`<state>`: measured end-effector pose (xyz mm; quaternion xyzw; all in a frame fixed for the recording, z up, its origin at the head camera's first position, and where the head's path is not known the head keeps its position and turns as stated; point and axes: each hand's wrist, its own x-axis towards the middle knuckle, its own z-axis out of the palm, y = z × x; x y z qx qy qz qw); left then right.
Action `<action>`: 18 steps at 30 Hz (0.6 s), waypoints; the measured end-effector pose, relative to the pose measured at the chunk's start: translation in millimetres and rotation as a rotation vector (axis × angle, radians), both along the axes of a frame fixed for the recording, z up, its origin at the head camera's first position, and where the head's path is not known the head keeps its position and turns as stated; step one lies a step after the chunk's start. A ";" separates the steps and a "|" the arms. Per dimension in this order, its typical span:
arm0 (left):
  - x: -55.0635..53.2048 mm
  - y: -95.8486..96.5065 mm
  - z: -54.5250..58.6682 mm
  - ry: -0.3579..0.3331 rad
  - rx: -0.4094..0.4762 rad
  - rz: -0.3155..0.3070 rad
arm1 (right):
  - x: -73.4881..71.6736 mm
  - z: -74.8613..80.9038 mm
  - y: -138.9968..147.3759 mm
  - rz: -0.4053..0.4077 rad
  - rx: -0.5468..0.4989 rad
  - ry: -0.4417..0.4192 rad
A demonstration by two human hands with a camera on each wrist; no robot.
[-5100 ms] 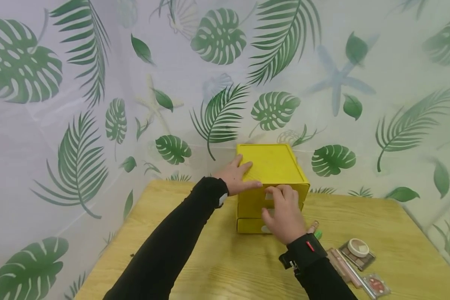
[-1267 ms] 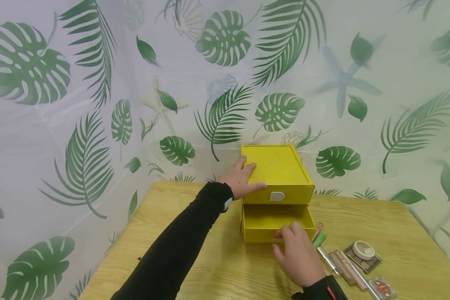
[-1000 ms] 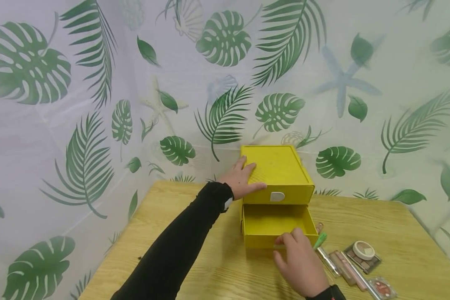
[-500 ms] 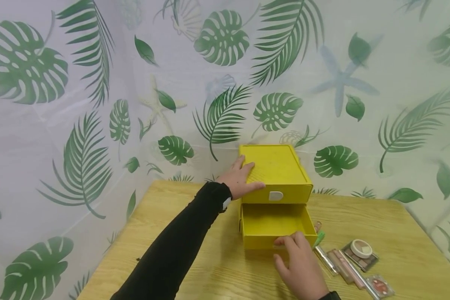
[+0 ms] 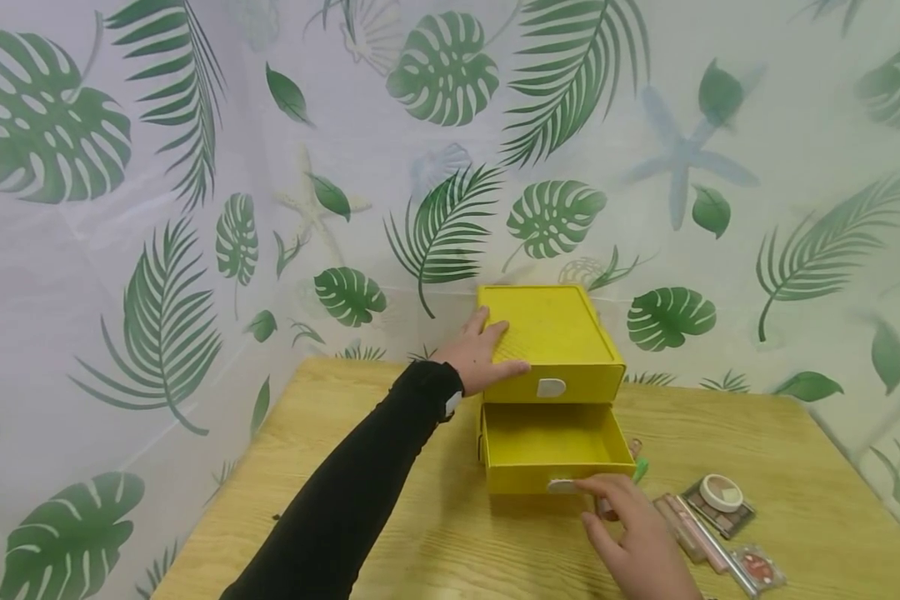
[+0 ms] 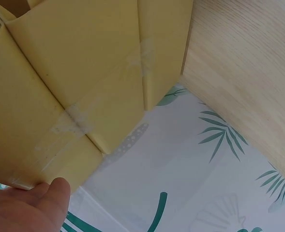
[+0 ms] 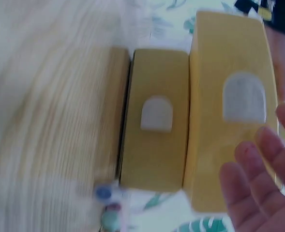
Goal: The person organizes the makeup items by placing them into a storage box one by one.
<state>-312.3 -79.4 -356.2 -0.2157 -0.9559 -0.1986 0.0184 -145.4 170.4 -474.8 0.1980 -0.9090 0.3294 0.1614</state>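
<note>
A yellow box of stacked drawers [image 5: 543, 321] stands at the back of the table, its middle drawer [image 5: 513, 479] pulled out and showing a bare inside. The person's left hand [image 5: 480, 354] rests spread on the box's top left edge; in the left wrist view its fingers [image 6: 55, 200] lie against the taped side. Just right of the white tab [image 5: 562, 485] on the drawer's front is the right hand [image 5: 637, 533], index fingertip right at the tab's edge. In the right wrist view, this hand's loosely extended fingers [image 7: 251, 166] overlap the drawer front and hold nothing.
Right of the box lie makeup items: several slim tubes [image 5: 708, 533], an eyeshadow palette [image 5: 731, 523] under a round compact [image 5: 722, 493], and a small clear case with red inside [image 5: 757, 568]. A green-ended item [image 5: 641, 471] sits by the drawer. A leaf-patterned sheet [image 5: 450, 233] hangs behind the table.
Over these seconds the middle drawer has come out toward the person. The right hand has since let go of its white tab and shifted right. The left hand has stayed on the box.
</note>
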 end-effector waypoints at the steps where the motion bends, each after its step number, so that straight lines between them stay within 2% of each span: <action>1: 0.4 -0.1 -0.1 0.000 -0.002 -0.002 | 0.7 0.3 4.1 -0.021 0.005 -0.024; 6: 1.7 0.0 -0.5 -0.003 -0.011 -0.007 | 4.1 -4.0 24.4 -0.129 0.027 -0.114; 10: 1.8 0.9 1.0 -0.010 -0.011 -0.003 | 2.7 -13.6 43.9 -0.197 0.058 -0.139; 16: 1.2 0.9 2.7 -0.021 -0.007 -0.005 | 2.9 -24.3 76.6 -0.315 0.162 -0.181; 18: 0.7 0.3 2.7 -0.022 -0.011 0.000 | 2.5 -25.1 82.3 -0.324 0.180 -0.194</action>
